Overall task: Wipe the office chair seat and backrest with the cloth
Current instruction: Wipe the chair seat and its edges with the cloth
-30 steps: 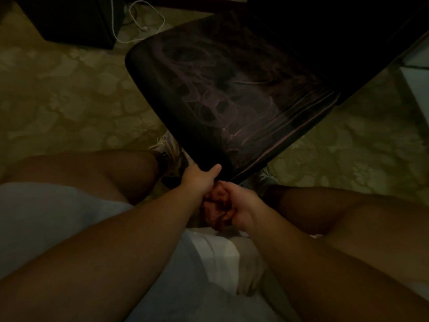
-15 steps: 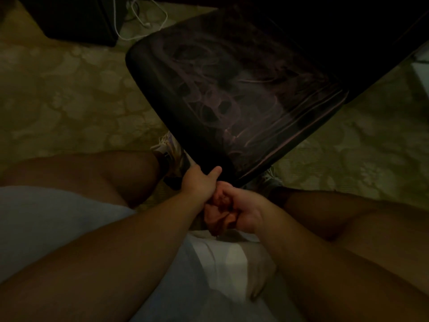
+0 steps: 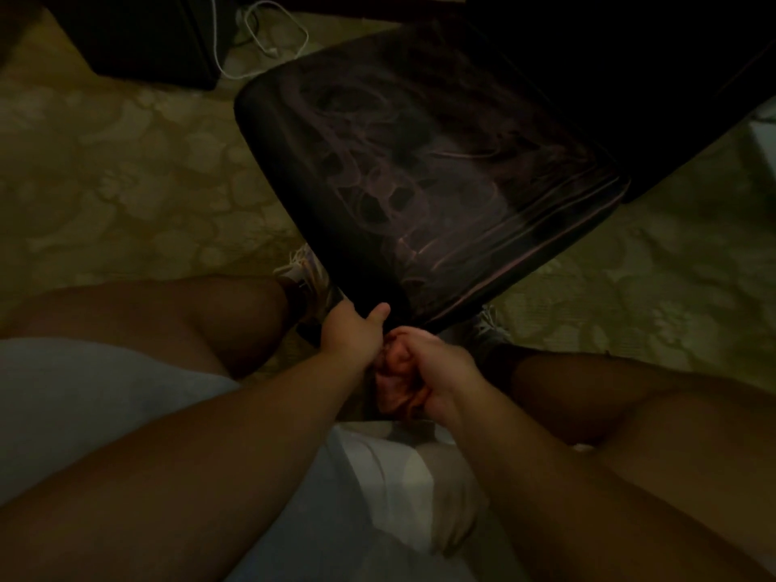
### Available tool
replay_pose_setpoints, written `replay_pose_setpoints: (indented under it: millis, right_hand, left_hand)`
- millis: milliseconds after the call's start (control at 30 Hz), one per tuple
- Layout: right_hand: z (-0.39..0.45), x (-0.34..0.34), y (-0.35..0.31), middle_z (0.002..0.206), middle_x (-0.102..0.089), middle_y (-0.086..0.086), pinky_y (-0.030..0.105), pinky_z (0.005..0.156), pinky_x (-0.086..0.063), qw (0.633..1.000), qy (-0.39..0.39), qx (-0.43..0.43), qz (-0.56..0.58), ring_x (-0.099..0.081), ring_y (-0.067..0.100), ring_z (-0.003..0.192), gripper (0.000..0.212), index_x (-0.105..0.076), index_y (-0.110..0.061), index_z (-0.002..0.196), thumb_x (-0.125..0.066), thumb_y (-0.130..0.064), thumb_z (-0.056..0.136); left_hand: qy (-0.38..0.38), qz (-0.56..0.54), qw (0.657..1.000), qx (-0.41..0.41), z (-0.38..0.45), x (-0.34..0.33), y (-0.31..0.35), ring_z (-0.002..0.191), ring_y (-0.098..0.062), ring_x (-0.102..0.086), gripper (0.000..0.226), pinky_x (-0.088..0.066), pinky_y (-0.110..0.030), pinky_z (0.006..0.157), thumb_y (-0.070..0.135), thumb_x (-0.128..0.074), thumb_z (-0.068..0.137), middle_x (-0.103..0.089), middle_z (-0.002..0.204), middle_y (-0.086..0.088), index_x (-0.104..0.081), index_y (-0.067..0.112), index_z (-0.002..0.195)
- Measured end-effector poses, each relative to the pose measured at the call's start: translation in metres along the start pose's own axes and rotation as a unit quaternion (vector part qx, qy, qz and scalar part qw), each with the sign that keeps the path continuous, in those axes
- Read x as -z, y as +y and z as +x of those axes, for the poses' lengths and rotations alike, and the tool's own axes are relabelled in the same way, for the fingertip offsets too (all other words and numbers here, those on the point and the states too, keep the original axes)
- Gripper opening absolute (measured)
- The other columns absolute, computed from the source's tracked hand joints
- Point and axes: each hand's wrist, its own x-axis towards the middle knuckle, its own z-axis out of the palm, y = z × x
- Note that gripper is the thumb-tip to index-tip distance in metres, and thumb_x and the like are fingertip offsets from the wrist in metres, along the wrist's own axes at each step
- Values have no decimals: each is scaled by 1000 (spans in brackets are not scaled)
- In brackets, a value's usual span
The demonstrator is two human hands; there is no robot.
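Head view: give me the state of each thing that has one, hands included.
Chair seat: dark, streaked with swirled wipe marks, its near corner held.
Left hand: grips the seat's near corner, thumb on top.
Right hand: closed round the bunched cloth.
Cloth: pinkish, crumpled in the right hand, just below the seat edge.
White cable: lies looped on the floor.
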Motion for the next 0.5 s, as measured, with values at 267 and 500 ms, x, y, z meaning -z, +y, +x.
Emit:
replay_pose_setpoints:
  millis: [267, 500]
  right_hand:
    - [11, 28, -25, 90, -68, 33, 24, 48, -38, 993, 77, 80, 41, -50, 21, 44, 18, -64, -5, 77, -47, -6, 81]
    - [10, -1, -8, 70, -66, 14, 30, 57, -52, 996, 56, 62, -3, -64, 25, 57, 24, -80, -10, 82, -56, -7, 81]
  left_hand:
    - [-10, -56, 998, 18, 4, 1, -1, 120, -30, -66, 41, -54, -48, 105, 35, -70, 99, -71, 130, -7, -68, 14, 134]
    - [-16, -17, 1000, -1, 8, 7, -3, 130, -32, -60, 49, -49, -45, 110, 38, -67, 100, -67, 139, -9, -61, 16, 144]
